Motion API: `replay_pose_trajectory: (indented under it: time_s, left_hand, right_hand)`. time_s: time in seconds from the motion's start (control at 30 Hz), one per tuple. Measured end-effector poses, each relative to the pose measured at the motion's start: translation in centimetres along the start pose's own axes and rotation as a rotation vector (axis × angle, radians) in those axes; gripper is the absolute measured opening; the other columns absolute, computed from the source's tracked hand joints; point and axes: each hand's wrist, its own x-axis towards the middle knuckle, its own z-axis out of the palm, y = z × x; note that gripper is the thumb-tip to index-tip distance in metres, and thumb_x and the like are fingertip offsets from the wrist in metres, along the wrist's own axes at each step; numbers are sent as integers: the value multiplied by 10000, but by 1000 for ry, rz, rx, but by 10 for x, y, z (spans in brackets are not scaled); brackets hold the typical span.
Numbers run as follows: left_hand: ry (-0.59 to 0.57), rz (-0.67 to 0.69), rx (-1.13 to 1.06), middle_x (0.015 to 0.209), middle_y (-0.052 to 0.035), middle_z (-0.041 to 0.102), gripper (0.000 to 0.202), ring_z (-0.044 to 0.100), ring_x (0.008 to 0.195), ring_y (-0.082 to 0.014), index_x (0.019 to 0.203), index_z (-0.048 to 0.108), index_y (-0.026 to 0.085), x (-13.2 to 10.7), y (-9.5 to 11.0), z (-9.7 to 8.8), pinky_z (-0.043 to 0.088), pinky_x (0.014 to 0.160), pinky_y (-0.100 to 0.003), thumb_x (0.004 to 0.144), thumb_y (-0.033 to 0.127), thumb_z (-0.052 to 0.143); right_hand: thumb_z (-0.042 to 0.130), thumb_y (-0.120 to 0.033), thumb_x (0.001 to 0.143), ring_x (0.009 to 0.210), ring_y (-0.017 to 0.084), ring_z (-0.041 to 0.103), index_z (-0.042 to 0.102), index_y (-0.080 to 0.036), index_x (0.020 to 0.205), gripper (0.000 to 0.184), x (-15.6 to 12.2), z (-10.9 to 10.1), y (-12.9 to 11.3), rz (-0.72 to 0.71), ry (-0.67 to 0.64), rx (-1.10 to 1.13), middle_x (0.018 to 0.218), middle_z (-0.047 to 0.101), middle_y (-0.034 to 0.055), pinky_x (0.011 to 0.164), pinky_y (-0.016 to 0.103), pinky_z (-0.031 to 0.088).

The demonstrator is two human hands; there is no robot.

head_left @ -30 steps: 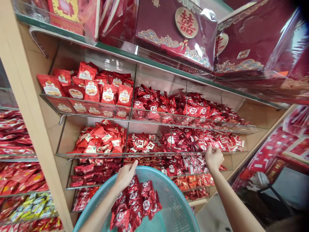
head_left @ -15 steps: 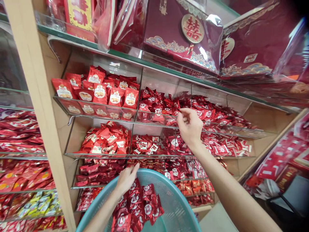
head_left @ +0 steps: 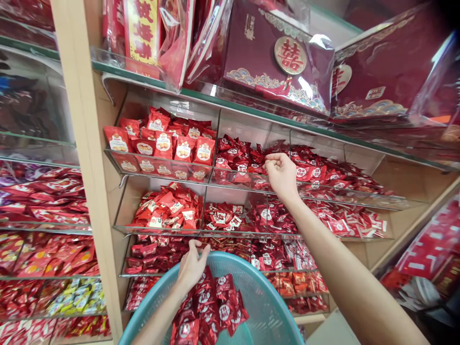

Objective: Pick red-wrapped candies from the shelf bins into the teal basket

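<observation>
My right hand (head_left: 282, 176) reaches to the upper clear bin, its fingers curled into a pinch at the small dark-red candy packets (head_left: 241, 166). Whether a packet sits between the fingertips cannot be made out. Lower down, my left hand (head_left: 193, 264) hangs over the back-left rim of a teal plastic basket (head_left: 268, 280), fingers loosely bent and apart from the thumb, with no packet seen in it. Inside the basket lies a pile of dark-red packets (head_left: 224, 311) with white round labels, just below that hand.
Red cookie packets (head_left: 163, 143) fill the bin at the upper left. Bright red packets (head_left: 168, 208) lie in the bin below. Glass shelf edges (head_left: 251, 110) run above the bins, under maroon gift boxes (head_left: 266, 57). A wooden post (head_left: 81, 143) stands at left.
The shelves have shifted to the right in view, most at the left side. My left fingers have bent upward and parted. My right hand stays pinched by the upper bin.
</observation>
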Motion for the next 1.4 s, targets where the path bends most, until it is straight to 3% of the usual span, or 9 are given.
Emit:
replay_pose_trajectory:
  time_s: [0.23, 0.47, 0.7, 0.83, 0.97, 1.1, 1.2, 1.3, 1.4]
  left_hand:
    - [-116, 0, 147, 1005, -84, 688, 565, 623, 940, -237, 1308, 303, 189, 7, -8, 6, 388, 799, -310, 852, 521, 306]
    - [-132, 27, 181, 1044, -80, 680, 519, 616, 971, -224, 1267, 368, 195, 8, -4, 14, 391, 809, -293, 848, 499, 334]
    - [-135, 57, 176, 1045, -83, 675, 494, 622, 936, -212, 1228, 405, 193, 10, 5, 13, 401, 778, -286, 838, 490, 347]
    - [-126, 47, 199, 1069, -91, 670, 489, 627, 926, -222, 1222, 416, 198, 12, 6, 9, 404, 776, -299, 836, 492, 359]
    - [-128, 49, 195, 1083, -88, 667, 480, 623, 938, -226, 1218, 423, 203, 11, 6, 8, 400, 787, -304, 837, 490, 371]
    - [-130, 51, 187, 1074, -81, 673, 465, 617, 958, -222, 1202, 435, 204, 9, 9, 8, 397, 798, -299, 838, 487, 379]
    - [-136, 51, 190, 1085, -82, 668, 462, 614, 964, -222, 1195, 442, 199, 8, 11, 9, 398, 805, -299, 838, 486, 386]
    - [-133, 52, 202, 1078, -70, 672, 442, 614, 964, -214, 1185, 451, 205, 8, 12, 10, 400, 809, -292, 840, 473, 390]
    - [-130, 53, 202, 1083, -62, 671, 429, 618, 950, -209, 1176, 457, 212, 8, 12, 10, 404, 805, -291, 841, 471, 388]
  right_hand:
    - [477, -220, 715, 568, 120, 544, 585, -147, 906, 232, 4, -4, -3, 30, -85, 12, 670, 618, 9, 552, 242, 418]
    - [561, -289, 687, 593, 125, 548, 646, -175, 729, 149, 19, -3, -14, -52, -235, -211, 652, 637, 1, 615, 257, 424]
    - [667, -462, 638, 392, 103, 393, 430, -217, 406, 412, 29, 22, -32, 192, -446, -376, 352, 369, -52, 484, 282, 386]
    - [709, -505, 581, 359, 107, 405, 433, -219, 414, 431, 30, 32, -28, 258, -542, -302, 330, 390, -41, 428, 291, 396]
    - [742, -435, 564, 408, 137, 469, 489, -199, 458, 361, 31, 35, -20, 239, -570, -241, 336, 421, -18, 427, 297, 421]
    - [713, -404, 607, 443, 158, 498, 511, -181, 500, 319, 30, 32, -27, 320, -501, -333, 371, 436, -1, 442, 309, 424]
    - [709, -455, 589, 422, 133, 474, 488, -187, 501, 358, 31, 29, -39, 352, -564, -430, 379, 426, -17, 424, 282, 407]
    - [703, -402, 582, 409, 110, 450, 490, -177, 532, 314, 31, 27, -50, 389, -628, -499, 403, 446, -23, 403, 250, 379]
    - [659, -360, 605, 441, 110, 460, 526, -153, 579, 247, 31, 23, -54, 400, -587, -554, 456, 489, -5, 425, 246, 383]
